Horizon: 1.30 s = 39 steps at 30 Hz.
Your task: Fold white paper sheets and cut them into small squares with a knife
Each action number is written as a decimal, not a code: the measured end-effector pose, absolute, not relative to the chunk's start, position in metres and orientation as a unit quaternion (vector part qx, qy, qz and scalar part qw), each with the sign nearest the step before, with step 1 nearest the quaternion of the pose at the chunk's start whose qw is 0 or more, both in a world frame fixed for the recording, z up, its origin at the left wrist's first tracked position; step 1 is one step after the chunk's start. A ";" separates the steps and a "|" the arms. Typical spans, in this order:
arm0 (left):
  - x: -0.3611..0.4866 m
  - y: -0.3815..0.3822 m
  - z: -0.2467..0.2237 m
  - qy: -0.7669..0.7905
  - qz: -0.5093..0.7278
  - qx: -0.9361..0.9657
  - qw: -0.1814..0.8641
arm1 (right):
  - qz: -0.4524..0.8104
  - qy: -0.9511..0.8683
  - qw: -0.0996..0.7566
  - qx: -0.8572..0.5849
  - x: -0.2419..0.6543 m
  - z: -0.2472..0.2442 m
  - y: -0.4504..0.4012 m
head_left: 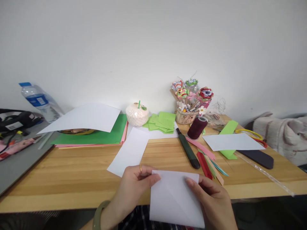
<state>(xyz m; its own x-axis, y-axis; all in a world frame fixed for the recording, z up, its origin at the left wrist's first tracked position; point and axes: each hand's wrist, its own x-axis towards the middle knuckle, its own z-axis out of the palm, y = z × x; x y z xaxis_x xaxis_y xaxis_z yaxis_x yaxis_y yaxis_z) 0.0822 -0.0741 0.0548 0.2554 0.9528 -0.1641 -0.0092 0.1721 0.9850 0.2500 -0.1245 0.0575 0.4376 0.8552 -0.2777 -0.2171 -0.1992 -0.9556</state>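
A white sheet of paper [176, 201], roughly square, is held up over the table's front edge. Faint crease lines cross its face. My left hand [135, 183] pinches its upper left corner, thumb in front and fingers behind. At the upper right, my right hand [213, 198] grips it the same way, with some fingers hidden behind the sheet. Just beyond my left hand lies a white paper strip [131, 150]. Colored paper strips [209, 164] and a dark green utility knife [189, 150] rest beyond my right hand.
Green paper squares [163, 121] lie near a white woven ball [137, 114]. A basket [185, 116] of paper flowers and a maroon thread spool [198, 127] stand at the back. A green paper stack [96, 138] and a water bottle [39, 102] are leftward; scissors [254, 135] lie right.
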 end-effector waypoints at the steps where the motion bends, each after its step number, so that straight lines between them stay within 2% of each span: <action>1: 0.082 -0.074 0.055 0.463 0.395 0.508 0.610 | 0.463 -0.258 0.578 -0.620 0.250 0.058 -0.124; 21: 0.082 -0.074 0.056 0.467 0.398 0.512 0.600 | 0.466 -0.270 0.580 -0.612 0.251 0.055 -0.125; 29: 0.081 -0.073 0.050 0.473 0.400 0.513 0.594 | 0.426 -0.340 0.587 -0.599 0.268 0.036 -0.123; 39: 0.076 -0.070 0.056 0.487 0.396 0.517 0.582 | 0.414 -0.375 0.567 -0.605 0.273 0.036 -0.120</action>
